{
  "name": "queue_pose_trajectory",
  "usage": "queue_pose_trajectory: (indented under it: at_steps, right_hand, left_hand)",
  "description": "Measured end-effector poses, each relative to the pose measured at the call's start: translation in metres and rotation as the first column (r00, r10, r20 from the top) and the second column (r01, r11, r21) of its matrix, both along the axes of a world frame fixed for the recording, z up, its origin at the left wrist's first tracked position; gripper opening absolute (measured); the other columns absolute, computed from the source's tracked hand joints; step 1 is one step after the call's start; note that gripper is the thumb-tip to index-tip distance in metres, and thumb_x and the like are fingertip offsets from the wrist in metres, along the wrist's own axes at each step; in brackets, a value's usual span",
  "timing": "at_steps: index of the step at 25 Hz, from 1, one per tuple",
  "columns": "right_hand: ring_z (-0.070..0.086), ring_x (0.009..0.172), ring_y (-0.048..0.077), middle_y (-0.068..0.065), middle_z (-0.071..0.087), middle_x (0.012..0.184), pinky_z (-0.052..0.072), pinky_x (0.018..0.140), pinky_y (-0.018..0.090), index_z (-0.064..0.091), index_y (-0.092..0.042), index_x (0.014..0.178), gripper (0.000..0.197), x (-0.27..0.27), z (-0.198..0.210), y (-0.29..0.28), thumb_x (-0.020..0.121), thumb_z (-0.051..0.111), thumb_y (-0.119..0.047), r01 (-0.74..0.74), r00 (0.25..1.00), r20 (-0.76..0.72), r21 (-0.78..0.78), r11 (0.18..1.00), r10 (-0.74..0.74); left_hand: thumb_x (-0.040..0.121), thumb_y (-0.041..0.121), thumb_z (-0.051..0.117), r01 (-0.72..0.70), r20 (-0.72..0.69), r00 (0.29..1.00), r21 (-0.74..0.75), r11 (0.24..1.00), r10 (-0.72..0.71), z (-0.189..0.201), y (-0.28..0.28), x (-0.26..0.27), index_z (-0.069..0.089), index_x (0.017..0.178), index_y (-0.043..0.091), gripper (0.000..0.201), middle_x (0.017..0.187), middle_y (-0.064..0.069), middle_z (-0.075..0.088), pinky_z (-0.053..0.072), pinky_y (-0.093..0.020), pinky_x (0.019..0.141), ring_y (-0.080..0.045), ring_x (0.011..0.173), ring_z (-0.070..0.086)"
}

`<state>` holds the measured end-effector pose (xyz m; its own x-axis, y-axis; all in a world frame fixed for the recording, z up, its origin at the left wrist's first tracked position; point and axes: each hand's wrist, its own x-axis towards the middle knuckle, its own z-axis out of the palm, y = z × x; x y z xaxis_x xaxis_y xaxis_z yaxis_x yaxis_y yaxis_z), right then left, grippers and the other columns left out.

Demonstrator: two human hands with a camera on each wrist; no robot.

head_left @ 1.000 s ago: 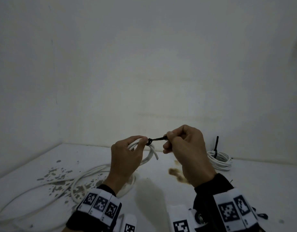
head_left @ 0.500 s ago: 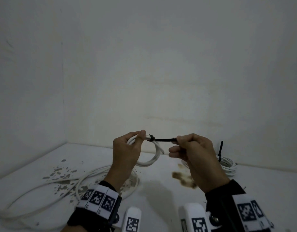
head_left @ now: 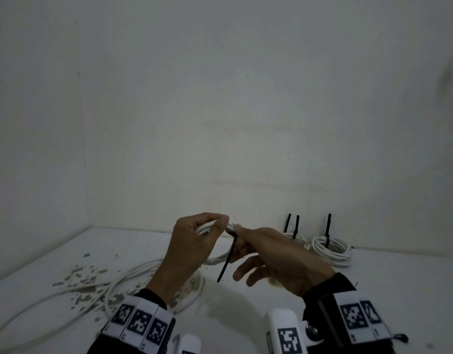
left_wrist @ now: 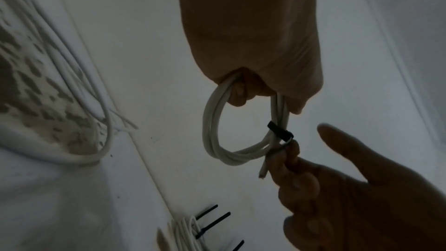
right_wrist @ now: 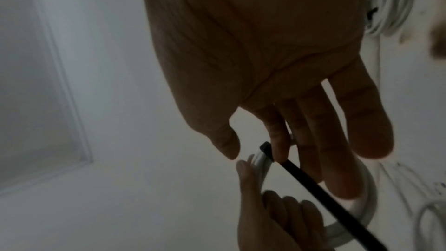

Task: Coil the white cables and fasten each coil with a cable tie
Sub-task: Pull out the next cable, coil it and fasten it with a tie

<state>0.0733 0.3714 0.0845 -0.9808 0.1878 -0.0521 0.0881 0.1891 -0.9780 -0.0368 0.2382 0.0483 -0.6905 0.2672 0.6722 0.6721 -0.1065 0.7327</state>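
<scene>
Two hands mid-frame: left hand (head_left: 194, 241) grips small white cable coil (left_wrist: 217, 131), right hand (head_left: 271, 254) splayed, fingertip touching black plastic cable tie (head_left: 228, 256); loose tie could slide, freeing loops.

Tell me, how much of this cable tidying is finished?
Done: two tied coils sit by the back wall, black tie tails sticking up. In hand: the left hand grips a small coil with a black cable tie cinched round it; the right hand, fingers mostly straight, touches it at the tie. Left: loose white cable sprawls uncoiled on the table.
</scene>
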Motion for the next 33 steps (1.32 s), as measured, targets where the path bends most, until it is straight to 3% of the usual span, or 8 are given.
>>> queue_pose_trajectory:
  at_steps: [5, 8, 10, 14, 18, 23, 28, 33]
  right_hand:
    - [0.066, 0.065, 0.023, 0.012, 0.071, 0.076, 0.057, 0.061, 0.036, 0.062, 0.000, 0.097, 0.028, -0.014, -0.010, -0.004, 0.102, 0.054, -0.027, 0.096, 0.990, -0.098, -0.101, 0.990, -0.105]
    - [0.062, 0.060, 0.025, 0.015, 0.065, 0.075, 0.059, 0.065, 0.039, 0.065, 0.003, 0.094, 0.028, -0.014, -0.010, -0.004, 0.102, 0.054, -0.021, 0.064, 0.993, -0.080, -0.268, 0.961, -0.088]
    - [0.062, 0.057, 0.023, 0.014, 0.062, 0.072, 0.059, 0.061, 0.036, 0.063, 0.001, 0.083, 0.030, -0.013, -0.007, -0.005, 0.104, 0.048, -0.014, 0.006, 0.999, -0.041, -0.501, 0.865, -0.031]
    - [0.028, 0.038, 0.010, -0.002, 0.031, 0.054, 0.026, 0.036, 0.021, 0.053, -0.005, 0.081, 0.026, -0.017, -0.005, -0.004, 0.102, 0.036, -0.007, 0.007, 1.000, 0.004, -0.754, 0.657, -0.006]
    - [0.016, 0.028, 0.006, -0.007, 0.020, 0.043, 0.013, 0.029, 0.016, 0.052, -0.006, 0.074, 0.031, -0.020, -0.009, -0.010, 0.103, 0.039, -0.007, 0.121, 0.989, 0.027, -0.720, 0.683, -0.146]
    - [0.015, 0.027, 0.006, -0.006, 0.021, 0.039, 0.015, 0.027, 0.015, 0.053, -0.005, 0.075, 0.024, -0.025, -0.017, -0.020, 0.099, 0.047, -0.006, 0.273, 0.933, 0.030, -0.710, 0.649, -0.359]
    - [0.016, 0.028, 0.006, -0.006, 0.019, 0.040, 0.016, 0.029, 0.017, 0.050, -0.007, 0.072, 0.029, -0.028, -0.023, -0.016, 0.101, 0.049, -0.013, 0.273, 0.922, 0.009, -0.723, 0.634, -0.387]
    - [0.059, 0.053, 0.022, 0.008, 0.062, 0.067, 0.038, 0.044, 0.024, 0.065, -0.006, 0.101, 0.063, -0.016, -0.020, 0.004, 0.094, 0.046, -0.066, 0.212, 0.976, 0.043, -0.405, 0.890, -0.213]
  left_hand:
    - [0.098, 0.031, 0.055, 0.015, 0.124, 0.992, 0.034, 0.999, -0.019, 0.002, 0.003, 0.000, 0.078, 0.088, 0.023, 0.027, 0.068, 0.012, 0.070, 0.040, -0.016, 0.050, -0.009, 0.046, 0.046]
    - [0.102, 0.035, 0.045, 0.056, 0.229, 0.971, 0.073, 0.996, -0.072, 0.002, 0.004, 0.000, 0.079, 0.088, 0.025, 0.038, 0.054, -0.008, 0.037, 0.034, -0.022, 0.045, -0.017, 0.048, 0.034]
    - [0.104, 0.033, 0.041, 0.107, 0.251, 0.960, 0.066, 0.992, -0.121, 0.001, 0.004, -0.001, 0.079, 0.091, 0.023, 0.042, 0.053, -0.006, 0.032, 0.033, -0.021, 0.044, -0.012, 0.044, 0.033]
    - [0.104, 0.033, 0.040, 0.161, 0.242, 0.957, 0.021, 0.987, -0.161, -0.003, 0.004, -0.002, 0.078, 0.096, 0.023, 0.040, 0.051, 0.000, 0.034, 0.031, -0.022, 0.045, -0.010, 0.044, 0.033]
    - [0.104, 0.033, 0.041, 0.157, 0.228, 0.962, -0.017, 0.987, -0.150, -0.005, 0.006, -0.001, 0.076, 0.098, 0.022, 0.038, 0.051, 0.002, 0.037, 0.032, -0.025, 0.049, -0.010, 0.048, 0.034]
    - [0.103, 0.036, 0.042, 0.191, 0.284, 0.942, -0.023, 0.981, -0.177, -0.008, 0.010, -0.001, 0.074, 0.102, 0.023, 0.035, 0.052, 0.004, 0.032, 0.030, -0.025, 0.050, -0.009, 0.047, 0.030]
    - [0.103, 0.034, 0.044, 0.226, 0.321, 0.924, -0.019, 0.974, -0.208, -0.015, 0.015, -0.001, 0.074, 0.104, 0.019, 0.034, 0.052, 0.006, 0.033, 0.031, -0.024, 0.048, -0.008, 0.048, 0.030]
    - [0.102, 0.033, 0.047, 0.103, 0.516, 0.840, 0.153, 0.983, -0.169, -0.012, 0.009, -0.015, 0.074, 0.101, 0.016, 0.032, 0.050, 0.005, 0.037, 0.033, -0.025, 0.048, -0.009, 0.045, 0.033]
